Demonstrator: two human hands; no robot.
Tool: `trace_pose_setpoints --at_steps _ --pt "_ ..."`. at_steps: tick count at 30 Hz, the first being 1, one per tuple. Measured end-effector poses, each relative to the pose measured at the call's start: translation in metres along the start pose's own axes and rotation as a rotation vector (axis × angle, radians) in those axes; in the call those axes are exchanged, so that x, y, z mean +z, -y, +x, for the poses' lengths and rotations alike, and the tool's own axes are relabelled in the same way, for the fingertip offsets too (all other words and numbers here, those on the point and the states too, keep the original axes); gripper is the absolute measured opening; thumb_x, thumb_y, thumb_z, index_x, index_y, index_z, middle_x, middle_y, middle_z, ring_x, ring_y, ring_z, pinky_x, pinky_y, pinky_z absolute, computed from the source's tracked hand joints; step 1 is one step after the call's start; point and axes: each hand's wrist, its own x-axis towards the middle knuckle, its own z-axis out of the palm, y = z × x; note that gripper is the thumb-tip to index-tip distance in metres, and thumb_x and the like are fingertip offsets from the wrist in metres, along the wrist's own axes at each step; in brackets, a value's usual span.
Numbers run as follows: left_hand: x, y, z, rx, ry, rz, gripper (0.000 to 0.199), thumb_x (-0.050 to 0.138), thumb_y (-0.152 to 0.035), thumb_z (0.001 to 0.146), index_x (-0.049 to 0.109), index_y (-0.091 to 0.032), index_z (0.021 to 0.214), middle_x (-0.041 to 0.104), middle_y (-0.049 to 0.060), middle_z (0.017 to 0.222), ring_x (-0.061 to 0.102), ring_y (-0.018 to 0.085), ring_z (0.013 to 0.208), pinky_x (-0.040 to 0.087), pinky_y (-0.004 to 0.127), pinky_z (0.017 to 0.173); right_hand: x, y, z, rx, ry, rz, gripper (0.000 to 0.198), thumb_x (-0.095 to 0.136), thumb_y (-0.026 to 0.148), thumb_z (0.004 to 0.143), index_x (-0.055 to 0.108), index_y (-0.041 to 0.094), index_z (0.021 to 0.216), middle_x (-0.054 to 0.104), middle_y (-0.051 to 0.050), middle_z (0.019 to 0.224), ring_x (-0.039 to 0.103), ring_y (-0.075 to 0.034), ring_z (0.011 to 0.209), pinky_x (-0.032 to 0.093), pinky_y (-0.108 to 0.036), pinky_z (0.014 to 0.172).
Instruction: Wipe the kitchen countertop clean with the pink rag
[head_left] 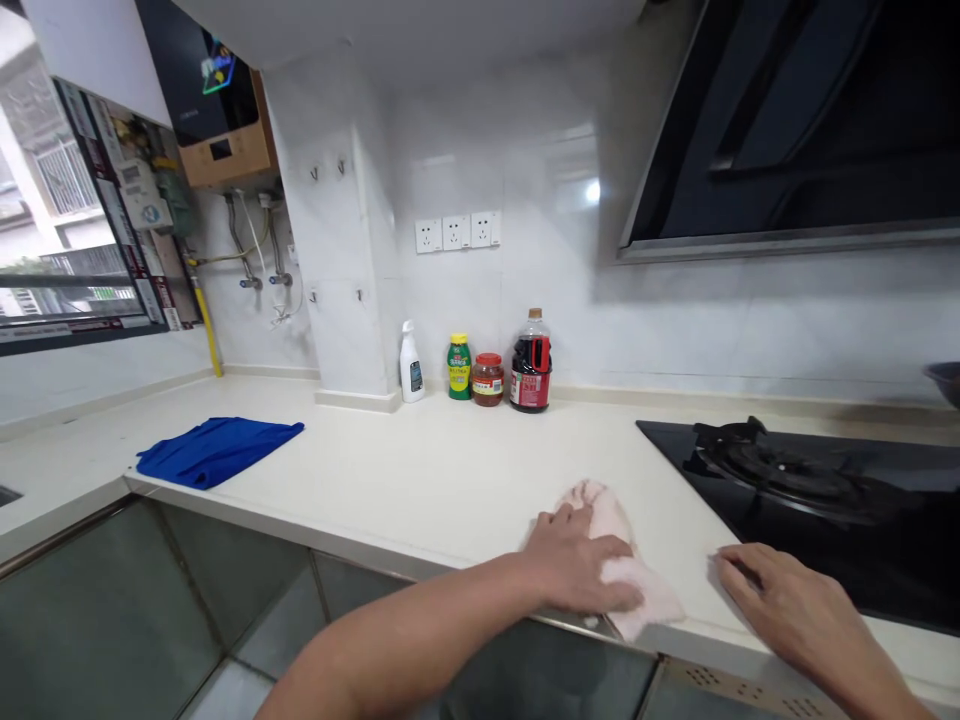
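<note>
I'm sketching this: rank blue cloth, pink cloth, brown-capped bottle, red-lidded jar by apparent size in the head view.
Blue cloth and pink cloth: unsure, pink one nearer
Brown-capped bottle
Red-lidded jar

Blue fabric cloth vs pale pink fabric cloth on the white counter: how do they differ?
Colour: the blue fabric cloth is deep and saturated; the pale pink fabric cloth is light.
Contact: the blue one lies untouched; the pink one is under the person's left hand.
Pose: the blue one is spread fairly flat with creases; the pink one looks more bunched.
Shared: both are soft cloths on the white countertop.
</note>
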Motion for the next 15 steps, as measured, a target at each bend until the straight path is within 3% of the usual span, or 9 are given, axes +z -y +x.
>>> trace_pose_setpoints --at_steps 4,8,13,15 --pt "-0.008 0.018 -0.024 -0.01 -0.016 -0.006 0.068 0.044 -0.079 0.086 0.052 -0.042 0.142 0.034 0.003 0.164 0.028 0.032 0.153 0.026 0.055 0.12 0.001 0.0 0.0 0.01 -0.007 0.01 0.047 0.036 0.048 0.09 0.074 0.021 0.092 0.075 -0.01 0.107 0.069 -0.032 0.097 0.052 -0.046 0.086" --pt "-0.03 0.06 -0.043 -0.217 -0.135 0.103 0.059 0.043 -0.072 0.09 0.053 -0.044 0.141 0.043 0.0 0.16 0.036 0.026 0.149 0.029 0.047 0.119 0.002 -0.002 -0.001 0.026 0.007 0.014 0.046 0.037 0.047 0.09 0.074 0.02 0.093 0.075 -0.011 0.109 0.069 -0.033 0.097 0.052 -0.048 0.087" --pt "-0.064 0.122 -0.071 -0.505 -0.278 0.228 0.054 0.041 -0.057 0.094 0.054 -0.032 0.14 0.04 0.008 0.161 0.024 0.034 0.154 0.016 0.059 0.122 0.005 -0.006 0.0 0.026 0.02 0.045 0.047 0.036 0.049 0.092 0.074 0.02 0.095 0.075 -0.01 0.11 0.069 -0.031 0.099 0.051 -0.047 0.088" --pt "-0.078 0.145 -0.087 -0.595 -0.292 0.256 0.052 0.044 -0.055 0.092 0.056 -0.031 0.137 0.05 0.009 0.153 0.035 0.034 0.148 0.025 0.055 0.12 0.007 -0.008 0.0 0.018 0.015 0.049 0.047 0.036 0.049 0.092 0.074 0.021 0.094 0.074 -0.01 0.11 0.069 -0.032 0.1 0.051 -0.048 0.09"
